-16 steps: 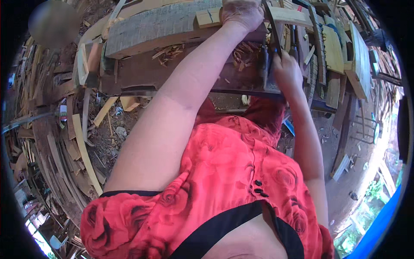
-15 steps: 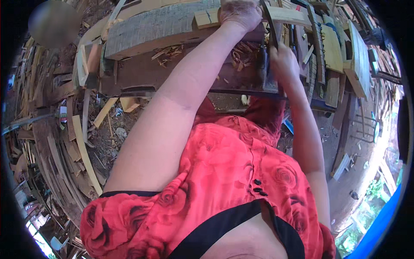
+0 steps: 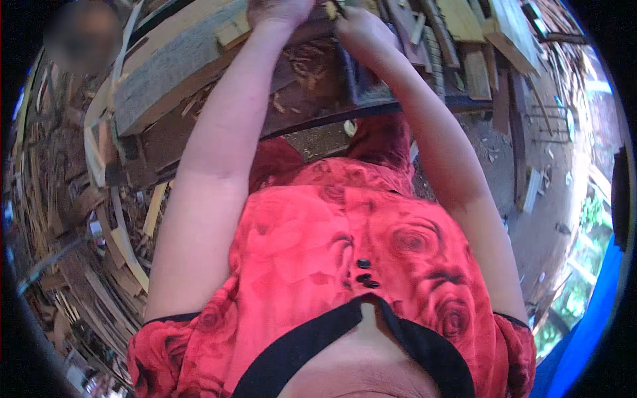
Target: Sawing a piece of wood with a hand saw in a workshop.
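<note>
My left hand (image 3: 282, 9) is at the top edge, closed on a pale wooden strip (image 3: 233, 31) that lies across a thick grey timber (image 3: 166, 86). The fingertips are cut off by the frame. To its right, my right hand (image 3: 366, 32) is closed round a tool with a narrow dark blade (image 3: 341, 8), most of which is out of view. A small pale chip of wood (image 3: 330, 10) shows beside the blade. Wood shavings (image 3: 306, 66) lie on the dark bench (image 3: 302, 113) beneath my hands.
Several boards and slats (image 3: 476, 73) lean together at the bench's right end. A pale thick block (image 3: 511, 43) sticks out there. Long scrap strips (image 3: 99, 292) are heaped at the left. A wire rack (image 3: 556, 123) stands on the ground at the right.
The view has shifted, so the bench sits further left and higher up. My right hand has moved up toward my left hand, and the blade has mostly left the picture.
</note>
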The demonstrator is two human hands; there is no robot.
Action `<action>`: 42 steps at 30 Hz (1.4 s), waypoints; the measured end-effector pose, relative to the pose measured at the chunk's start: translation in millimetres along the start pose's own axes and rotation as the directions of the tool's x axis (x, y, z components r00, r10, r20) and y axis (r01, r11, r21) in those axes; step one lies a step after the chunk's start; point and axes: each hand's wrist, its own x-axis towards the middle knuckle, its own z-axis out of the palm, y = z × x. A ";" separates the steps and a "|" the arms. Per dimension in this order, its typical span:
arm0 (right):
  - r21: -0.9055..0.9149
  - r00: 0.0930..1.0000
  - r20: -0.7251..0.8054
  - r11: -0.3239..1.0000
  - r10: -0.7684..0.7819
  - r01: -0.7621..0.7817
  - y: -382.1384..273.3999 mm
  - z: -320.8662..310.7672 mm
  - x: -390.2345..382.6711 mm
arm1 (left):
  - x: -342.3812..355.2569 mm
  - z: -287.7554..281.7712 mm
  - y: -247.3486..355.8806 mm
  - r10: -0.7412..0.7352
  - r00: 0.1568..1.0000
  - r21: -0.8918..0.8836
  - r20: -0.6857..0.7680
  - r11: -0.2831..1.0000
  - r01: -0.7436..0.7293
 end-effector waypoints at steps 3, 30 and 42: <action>-0.088 0.997 -0.057 0.995 -0.060 0.055 -4.7 -3.5 9.3 | -0.4 4.1 2.3 -0.008 1.000 -0.024 0.009 1.000 0.008; -0.035 0.989 -0.134 0.998 -0.064 0.060 -0.9 -1.4 8.2 | 5.2 -9.2 7.2 -0.086 0.978 0.043 0.190 0.996 0.079; -0.018 0.995 -0.083 0.999 -0.051 0.050 -1.2 -5.4 11.9 | 4.4 -14.3 5.6 -0.046 0.986 0.069 0.162 0.997 0.035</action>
